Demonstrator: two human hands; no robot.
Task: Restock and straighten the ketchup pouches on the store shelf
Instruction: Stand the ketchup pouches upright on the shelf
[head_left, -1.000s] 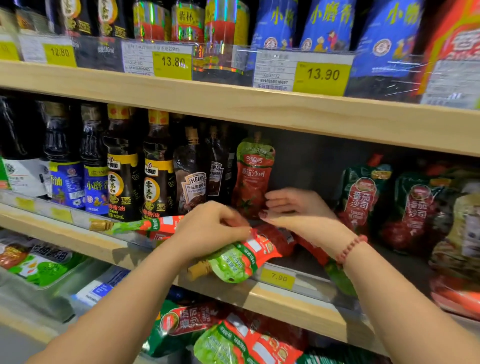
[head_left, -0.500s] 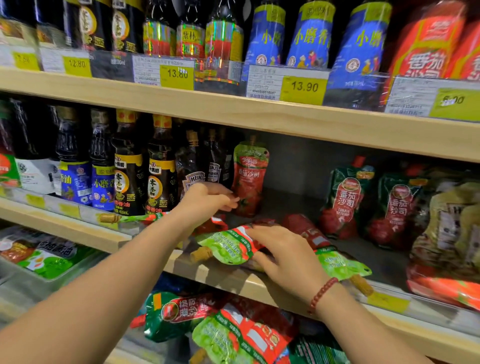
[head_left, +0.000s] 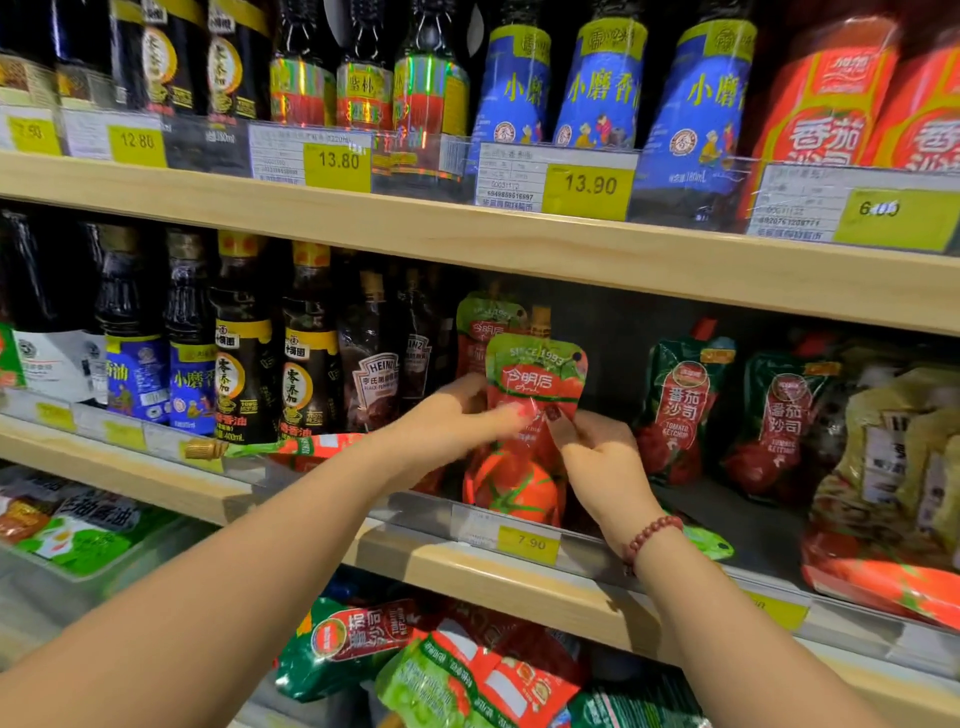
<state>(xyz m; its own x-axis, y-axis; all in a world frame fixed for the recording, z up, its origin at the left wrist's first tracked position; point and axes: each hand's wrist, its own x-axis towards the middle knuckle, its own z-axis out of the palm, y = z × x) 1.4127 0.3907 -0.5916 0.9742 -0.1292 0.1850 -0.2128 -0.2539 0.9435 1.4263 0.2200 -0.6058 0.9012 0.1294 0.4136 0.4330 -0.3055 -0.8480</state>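
Note:
A red and green ketchup pouch (head_left: 530, 405) stands upright at the front of the middle shelf (head_left: 519, 577). My left hand (head_left: 457, 415) grips its left side and my right hand (head_left: 597, 457) pinches its right edge. A second matching pouch (head_left: 483, 322) stands right behind it. Another pouch (head_left: 291, 447) lies flat to the left, gold cap pointing left, partly under my left arm. A green pouch end (head_left: 706, 540) lies flat behind my right wrist. Two dark green ketchup pouches (head_left: 680, 405) stand further right.
Dark sauce bottles (head_left: 244, 364) fill the shelf's left part. Yellowish packs (head_left: 893, 457) and a flat red pouch (head_left: 883, 582) sit at the right. Blue-labelled bottles (head_left: 597, 93) stand on the upper shelf. More pouches (head_left: 467, 686) lie below. A yellow price tag (head_left: 530, 543) marks the shelf edge.
The pouch that lay flat on the shelf front now stands upright between both hands. My right hand moved up from the shelf floor to its edge. The camera moved closer.

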